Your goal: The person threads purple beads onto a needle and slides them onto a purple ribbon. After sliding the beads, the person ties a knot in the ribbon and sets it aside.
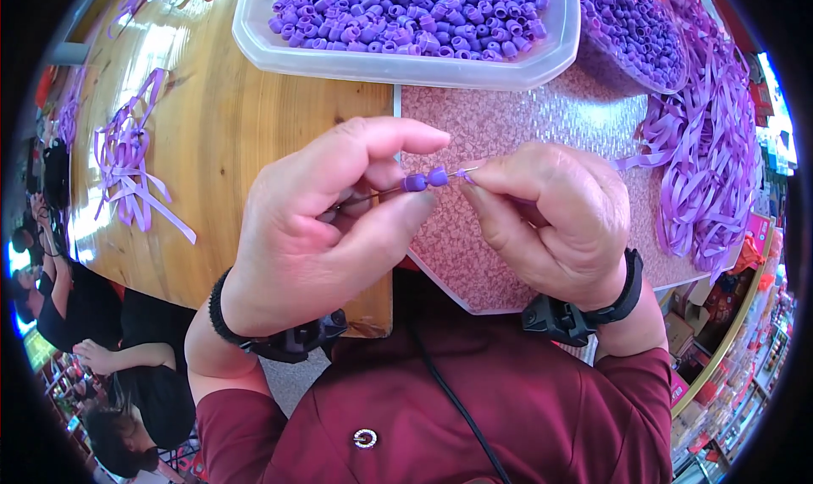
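A thin metal needle [388, 193] runs out from the curled fingers of my left hand [318, 221], whose index finger is raised off it. Two small purple plastic bead caps [427, 179] are threaded on the needle, just beyond my left thumb tip. My right hand [555, 209] pinches the end of a purple ribbon [464, 173] at the needle's tip. That ribbon passes under the right hand and reappears toward the ribbon pile. Whether the needle tip has a hook or an eye is too small to tell.
A clear plastic tub [406, 66] full of purple caps stands ahead, with a second container [635, 39] of them at its right. A heap of purple ribbons [703, 145] hangs over the right side. Tangled ribbons [131, 158] lie on the wooden table [220, 145]. Other people sit at left.
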### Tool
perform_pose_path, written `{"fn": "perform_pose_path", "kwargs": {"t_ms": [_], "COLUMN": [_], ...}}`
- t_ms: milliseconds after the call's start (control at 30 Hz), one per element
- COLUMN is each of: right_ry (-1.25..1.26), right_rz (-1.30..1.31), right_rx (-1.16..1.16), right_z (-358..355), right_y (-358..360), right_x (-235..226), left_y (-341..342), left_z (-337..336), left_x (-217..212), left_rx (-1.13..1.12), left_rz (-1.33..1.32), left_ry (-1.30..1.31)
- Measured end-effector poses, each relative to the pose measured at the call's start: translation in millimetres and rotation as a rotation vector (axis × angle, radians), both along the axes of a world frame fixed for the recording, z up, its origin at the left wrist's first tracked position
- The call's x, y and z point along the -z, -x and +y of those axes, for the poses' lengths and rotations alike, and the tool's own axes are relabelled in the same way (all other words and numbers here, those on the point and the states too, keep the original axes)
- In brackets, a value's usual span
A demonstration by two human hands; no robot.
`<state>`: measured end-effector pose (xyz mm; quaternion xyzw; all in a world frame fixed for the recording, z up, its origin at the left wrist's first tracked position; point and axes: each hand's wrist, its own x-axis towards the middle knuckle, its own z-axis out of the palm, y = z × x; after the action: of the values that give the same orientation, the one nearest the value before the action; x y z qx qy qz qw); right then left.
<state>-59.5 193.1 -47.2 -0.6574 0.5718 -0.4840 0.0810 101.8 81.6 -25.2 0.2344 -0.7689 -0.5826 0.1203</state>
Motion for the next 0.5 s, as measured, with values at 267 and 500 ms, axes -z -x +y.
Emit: {"fn": "perform_pose_path", "kwargs": {"t_ms": [267,500], "right_ry": [0.016,-0.066], "right_rz": [0.002,0.017], "right_rx": [-0.025,-0.040], "right_z": [1,2], "right_y": [2,4], "right_x": [1,-2], "left_y": [-1,1], "left_z": [-3,-4], "left_x": [2,-2], "left_rx": [0.026,0.003], "left_rz": [0.052,0.067], "left_ry": [-0.026,0.231]}}
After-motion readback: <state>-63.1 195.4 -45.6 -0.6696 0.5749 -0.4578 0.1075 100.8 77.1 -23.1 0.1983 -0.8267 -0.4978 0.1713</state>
